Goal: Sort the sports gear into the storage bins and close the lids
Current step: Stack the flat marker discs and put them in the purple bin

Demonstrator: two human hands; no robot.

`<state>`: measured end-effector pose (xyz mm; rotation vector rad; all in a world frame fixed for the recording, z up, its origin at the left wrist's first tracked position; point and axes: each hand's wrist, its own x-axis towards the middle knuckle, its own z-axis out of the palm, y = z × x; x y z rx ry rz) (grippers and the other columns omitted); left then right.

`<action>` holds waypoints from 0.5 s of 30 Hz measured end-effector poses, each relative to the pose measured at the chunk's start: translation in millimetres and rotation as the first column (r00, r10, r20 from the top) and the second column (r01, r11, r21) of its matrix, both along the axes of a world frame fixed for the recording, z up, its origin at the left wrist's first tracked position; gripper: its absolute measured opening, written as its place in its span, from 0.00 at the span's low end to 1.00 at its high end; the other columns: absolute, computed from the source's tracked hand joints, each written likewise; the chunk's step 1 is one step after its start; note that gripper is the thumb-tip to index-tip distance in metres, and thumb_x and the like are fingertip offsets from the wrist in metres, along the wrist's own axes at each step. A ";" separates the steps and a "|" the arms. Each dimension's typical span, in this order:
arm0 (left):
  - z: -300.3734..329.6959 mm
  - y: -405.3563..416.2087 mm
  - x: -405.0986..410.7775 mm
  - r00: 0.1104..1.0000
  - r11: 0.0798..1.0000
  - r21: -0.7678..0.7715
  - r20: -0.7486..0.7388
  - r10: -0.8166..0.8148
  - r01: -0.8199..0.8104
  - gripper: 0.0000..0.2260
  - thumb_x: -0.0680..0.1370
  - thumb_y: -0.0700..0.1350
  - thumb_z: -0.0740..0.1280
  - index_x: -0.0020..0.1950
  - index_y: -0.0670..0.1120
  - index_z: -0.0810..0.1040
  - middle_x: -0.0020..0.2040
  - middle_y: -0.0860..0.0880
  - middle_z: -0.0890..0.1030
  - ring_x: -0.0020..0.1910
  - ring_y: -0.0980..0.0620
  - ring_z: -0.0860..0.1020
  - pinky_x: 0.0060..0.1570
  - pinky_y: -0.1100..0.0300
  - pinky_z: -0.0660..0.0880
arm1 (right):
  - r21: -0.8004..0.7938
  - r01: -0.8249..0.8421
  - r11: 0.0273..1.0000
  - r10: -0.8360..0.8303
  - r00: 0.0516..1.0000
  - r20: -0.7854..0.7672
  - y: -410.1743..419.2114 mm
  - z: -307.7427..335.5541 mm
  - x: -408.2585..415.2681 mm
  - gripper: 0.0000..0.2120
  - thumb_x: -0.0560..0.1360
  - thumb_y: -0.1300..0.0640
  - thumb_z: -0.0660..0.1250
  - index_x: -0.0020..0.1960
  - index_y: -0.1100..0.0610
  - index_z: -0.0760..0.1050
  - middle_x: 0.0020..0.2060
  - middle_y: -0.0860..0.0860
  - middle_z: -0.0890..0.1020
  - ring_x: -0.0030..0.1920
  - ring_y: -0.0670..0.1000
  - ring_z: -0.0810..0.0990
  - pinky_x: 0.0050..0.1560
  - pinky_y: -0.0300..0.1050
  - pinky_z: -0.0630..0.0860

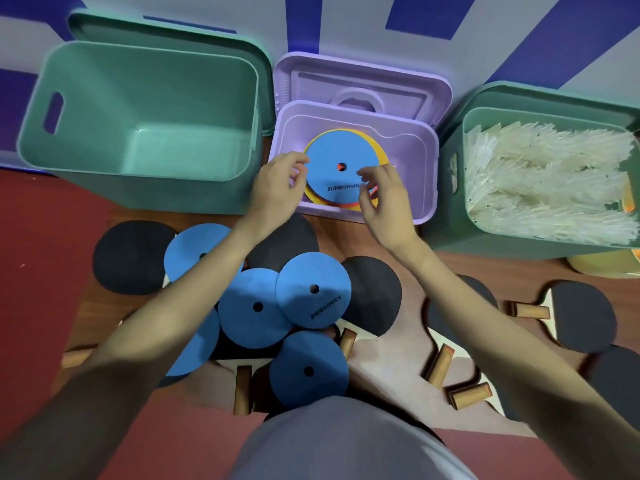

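Hovering: both hands (277, 188) (384, 195) flank blue disc (337, 168), purple bin (415, 174).

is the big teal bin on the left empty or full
Empty: the left teal bin shows only its bare floor and walls, lid off behind it.

I see the big teal bin (138, 126) on the left wide open and hollow, the purple bin (408, 157) half filled by flat discs (341, 168), the right green bin (450, 188) packed with white shuttlecocks (547, 181), the floor before me crowded with blue discs (256, 306) and paddles (581, 315), bare floor far left.
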<state>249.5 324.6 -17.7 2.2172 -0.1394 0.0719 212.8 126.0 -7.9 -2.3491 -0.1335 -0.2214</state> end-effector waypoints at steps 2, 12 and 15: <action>5.5 5.6 -32.9 0.994 0.999 -0.033 0.105 0.001 0.002 0.11 0.76 0.38 0.62 0.55 0.42 0.80 0.47 0.47 0.83 0.41 0.51 0.80 0.44 0.59 0.76 | 0.001 -0.046 0.999 0.046 0.996 0.077 3.8 -1.4 -32.1 0.08 0.76 0.64 0.60 0.54 0.62 0.74 0.47 0.56 0.76 0.43 0.50 0.74 0.40 0.40 0.71; -50.8 34.2 -152.7 0.955 0.981 0.184 -0.276 0.107 -0.057 0.09 0.76 0.38 0.65 0.56 0.42 0.79 0.47 0.47 0.83 0.46 0.46 0.80 0.47 0.51 0.76 | -0.306 -0.305 0.902 0.028 0.748 -0.663 22.7 -86.8 -75.9 0.27 0.75 0.52 0.68 0.67 0.64 0.64 0.61 0.61 0.67 0.63 0.62 0.65 0.65 0.52 0.66; -51.5 31.4 -169.7 0.938 0.979 0.193 -0.323 0.128 -0.067 0.10 0.78 0.39 0.65 0.58 0.41 0.79 0.51 0.45 0.82 0.49 0.45 0.80 0.47 0.52 0.76 | -0.356 -0.293 0.887 -0.043 0.716 -0.697 28.3 -88.2 -74.0 0.27 0.73 0.50 0.70 0.66 0.63 0.66 0.63 0.61 0.64 0.65 0.62 0.62 0.67 0.52 0.65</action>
